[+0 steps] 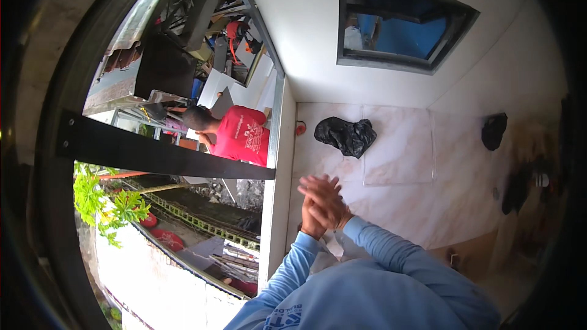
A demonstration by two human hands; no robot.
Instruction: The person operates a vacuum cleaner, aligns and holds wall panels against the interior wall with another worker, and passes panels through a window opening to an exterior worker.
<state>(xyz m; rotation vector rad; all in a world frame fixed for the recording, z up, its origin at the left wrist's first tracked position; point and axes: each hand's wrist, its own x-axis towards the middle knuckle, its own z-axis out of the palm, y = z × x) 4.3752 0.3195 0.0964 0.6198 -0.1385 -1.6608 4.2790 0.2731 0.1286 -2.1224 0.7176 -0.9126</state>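
Observation:
In front of my chest, above the pale tiled floor (397,146), my two hands are pressed together. My right hand (325,197) lies across the other one, its fingers stretched out toward the upper left. Beneath it is my left hand (312,223), with its fingers mostly hidden. No object shows between them. Beyond the hands, a crumpled black plastic bag (346,137) lies on the floor. A small red round item (300,128) is at the floor's left edge.
To my left is a wide opening with a dark metal crossbar (171,154). Outside, a person in a red shirt (243,134) faces away among building materials; leafy branches (110,205) stand nearer. A dark-framed window (406,64) is in the white wall. Another black object (494,131) lies right.

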